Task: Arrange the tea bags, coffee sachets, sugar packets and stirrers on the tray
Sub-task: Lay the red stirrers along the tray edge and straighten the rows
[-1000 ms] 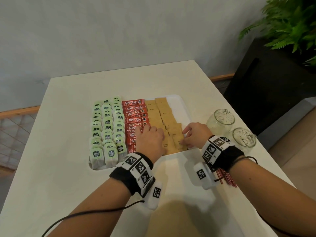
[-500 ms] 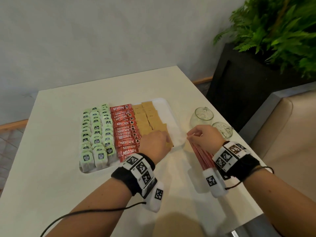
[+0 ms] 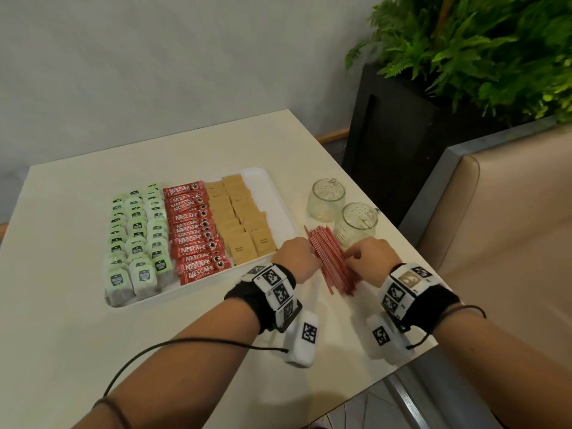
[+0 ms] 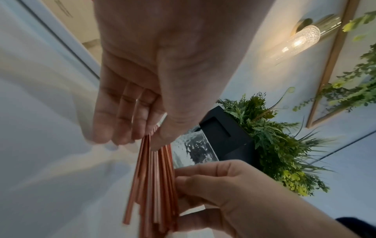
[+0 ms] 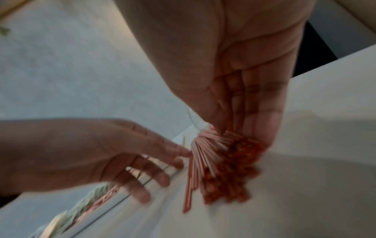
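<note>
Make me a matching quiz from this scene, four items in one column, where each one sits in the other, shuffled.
Items:
1. green tea bags
2. red Nescafe coffee sachets
3. brown sugar packets
4. red stirrer bundle

Places:
A. middle strip of the white tray
B. on the table, between both hands
C. tray's left rows
D. tray's right side

Pairs: 1-C, 2-A, 3-D, 4-B
</note>
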